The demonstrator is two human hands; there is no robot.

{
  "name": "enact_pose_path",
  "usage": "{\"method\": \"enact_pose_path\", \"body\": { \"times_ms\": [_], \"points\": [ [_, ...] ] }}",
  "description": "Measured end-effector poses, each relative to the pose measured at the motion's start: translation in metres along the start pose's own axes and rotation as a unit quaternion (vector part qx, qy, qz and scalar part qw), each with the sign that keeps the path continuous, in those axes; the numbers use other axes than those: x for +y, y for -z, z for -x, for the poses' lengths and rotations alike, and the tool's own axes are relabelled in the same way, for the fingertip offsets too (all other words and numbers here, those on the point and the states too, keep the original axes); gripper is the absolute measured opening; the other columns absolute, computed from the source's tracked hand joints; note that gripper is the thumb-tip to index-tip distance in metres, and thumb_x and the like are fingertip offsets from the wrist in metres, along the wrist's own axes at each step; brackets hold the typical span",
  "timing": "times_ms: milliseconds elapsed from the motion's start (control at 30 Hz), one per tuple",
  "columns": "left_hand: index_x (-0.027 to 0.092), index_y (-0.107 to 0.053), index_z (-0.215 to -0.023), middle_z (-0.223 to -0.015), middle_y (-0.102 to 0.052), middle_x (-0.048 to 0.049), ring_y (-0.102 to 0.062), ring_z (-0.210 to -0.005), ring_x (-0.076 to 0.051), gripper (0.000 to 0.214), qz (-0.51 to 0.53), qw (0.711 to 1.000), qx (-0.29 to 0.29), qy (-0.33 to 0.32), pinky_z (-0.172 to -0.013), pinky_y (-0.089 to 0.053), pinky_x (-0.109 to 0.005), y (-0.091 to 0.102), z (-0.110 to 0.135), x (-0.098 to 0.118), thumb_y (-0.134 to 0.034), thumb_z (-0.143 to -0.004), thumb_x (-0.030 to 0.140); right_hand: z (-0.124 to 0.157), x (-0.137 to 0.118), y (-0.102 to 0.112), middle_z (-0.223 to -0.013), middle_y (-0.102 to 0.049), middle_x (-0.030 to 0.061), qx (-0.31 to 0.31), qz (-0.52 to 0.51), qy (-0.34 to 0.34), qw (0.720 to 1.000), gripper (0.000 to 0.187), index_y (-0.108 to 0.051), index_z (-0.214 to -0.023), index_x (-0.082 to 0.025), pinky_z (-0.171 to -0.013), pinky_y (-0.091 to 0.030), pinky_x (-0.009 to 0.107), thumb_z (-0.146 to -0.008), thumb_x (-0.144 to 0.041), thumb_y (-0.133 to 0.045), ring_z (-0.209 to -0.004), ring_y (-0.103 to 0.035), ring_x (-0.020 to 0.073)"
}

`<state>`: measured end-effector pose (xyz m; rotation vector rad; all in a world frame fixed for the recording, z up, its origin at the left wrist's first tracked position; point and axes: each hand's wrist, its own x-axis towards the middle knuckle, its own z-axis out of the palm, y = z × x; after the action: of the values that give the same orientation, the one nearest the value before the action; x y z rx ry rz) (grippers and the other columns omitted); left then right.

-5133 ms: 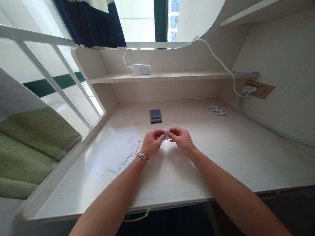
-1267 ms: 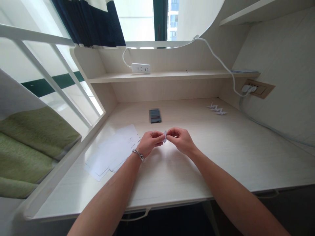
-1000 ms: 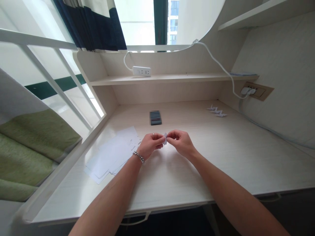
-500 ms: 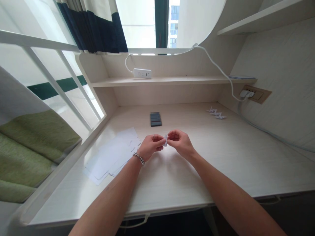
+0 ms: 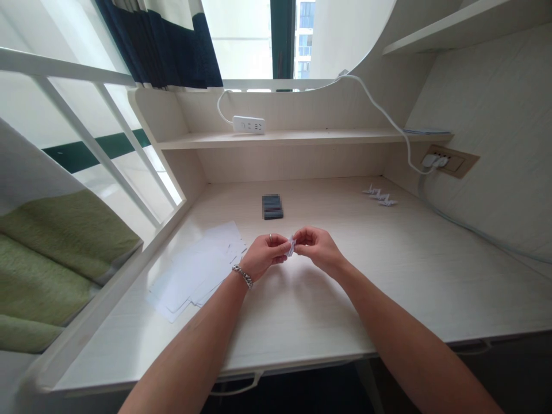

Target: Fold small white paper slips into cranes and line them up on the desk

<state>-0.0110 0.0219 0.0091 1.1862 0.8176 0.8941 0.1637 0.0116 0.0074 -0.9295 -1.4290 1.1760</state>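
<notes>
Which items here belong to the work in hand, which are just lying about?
In use: small folded paper, pinched between left hand and right hand; white sheets; folded paper figures far right.
Lying about: dark flat object behind the hands; power strip; wall socket.

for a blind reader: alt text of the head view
Left hand and right hand pinch a small folded paper over a pale desk. White sheets lie to their left, a dark flat object behind, paper figures far right.
</notes>
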Motion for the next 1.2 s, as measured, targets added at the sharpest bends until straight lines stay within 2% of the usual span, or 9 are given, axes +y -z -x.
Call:
{"method": "enact_pose_path", "body": {
  "times_ms": [133, 333, 533, 667, 900, 1200],
  "points": [
    [0.011, -0.067, -0.074, -0.067, -0.062, -0.0037, -0.053, -0.06, -0.01, 0.033, -0.044, 0.999, 0.008, 0.001, -0.06, -0.041, -0.026, 0.002, -0.002, -0.003, -0.083, -0.062, 0.038, 0.002, 0.0, 0.004, -0.073, -0.066, 0.0019, -0.022, 0.105, 0.017, 0.994, 0.011, -0.063, -0.076, -0.017, -0.063, -0.049, 0.029, -0.067, -0.02, -0.069, -0.067, -0.062, 0.0155],
    [0.011, -0.069, -0.077, -0.066, -0.061, -0.0028, -0.05, -0.058, -0.01, 0.034, -0.098, 0.995, 0.009, 0.008, -0.058, -0.039, -0.026, 0.004, -0.004, -0.007, -0.081, -0.064, 0.041, 0.006, -0.004, 0.006, -0.072, -0.069, 0.0028, -0.022, 0.261, 0.051, 0.964, 0.003, -0.065, -0.074, -0.018, -0.061, -0.047, 0.027, -0.073, -0.021, -0.064, -0.066, -0.063, 0.0161],
    [0.011, -0.067, -0.071, -0.064, -0.06, -0.003, -0.05, -0.059, -0.01, 0.035, -0.091, 0.996, 0.01, 0.01, -0.059, -0.038, -0.026, 0.002, -0.002, -0.003, -0.08, -0.064, 0.043, 0.007, -0.003, 0.006, -0.077, -0.072, 0.0037, -0.04, 0.281, 0.063, 0.957, 0.01, -0.07, -0.082, -0.019, -0.065, -0.048, 0.027, -0.08, -0.025, -0.061, -0.069, -0.065, 0.0165],
    [0.01, -0.068, -0.072, -0.064, -0.059, -0.0033, -0.049, -0.06, -0.01, 0.036, -0.055, 0.998, 0.008, 0.02, -0.059, -0.037, -0.026, 0.002, -0.002, -0.002, -0.082, -0.061, 0.042, 0.007, -0.003, 0.006, -0.078, -0.072, 0.0035, -0.03, 0.292, 0.102, 0.95, 0.013, -0.07, -0.082, -0.02, -0.066, -0.047, 0.028, -0.083, -0.025, -0.059, -0.069, -0.063, 0.0164],
    [0.011, -0.067, -0.067, -0.06, -0.058, -0.0024, -0.05, -0.058, -0.01, 0.033, -0.027, 0.999, 0.001, 0.04, -0.058, -0.037, -0.026, 0.003, -0.001, -0.002, -0.083, -0.06, 0.04, 0.008, -0.003, 0.005, -0.08, -0.069, 0.0042, -0.006, 0.364, 0.198, 0.91, 0.016, -0.07, -0.083, -0.021, -0.067, -0.045, 0.028, -0.086, -0.018, -0.055, -0.07, -0.06, 0.0161],
    [0.012, -0.067, -0.065, -0.06, -0.058, -0.002, -0.05, -0.057, -0.01, 0.034, -0.077, 0.996, 0.027, 0.031, -0.056, -0.036, -0.026, 0.001, 0.0, 0.001, -0.083, -0.057, 0.041, 0.011, -0.004, 0.003, -0.086, -0.07, 0.0034, 0.028, 0.448, 0.201, 0.871, 0.015, -0.07, -0.085, -0.024, -0.066, -0.041, 0.026, -0.087, -0.02, -0.056, -0.067, -0.058, 0.0147]
  ]
}}
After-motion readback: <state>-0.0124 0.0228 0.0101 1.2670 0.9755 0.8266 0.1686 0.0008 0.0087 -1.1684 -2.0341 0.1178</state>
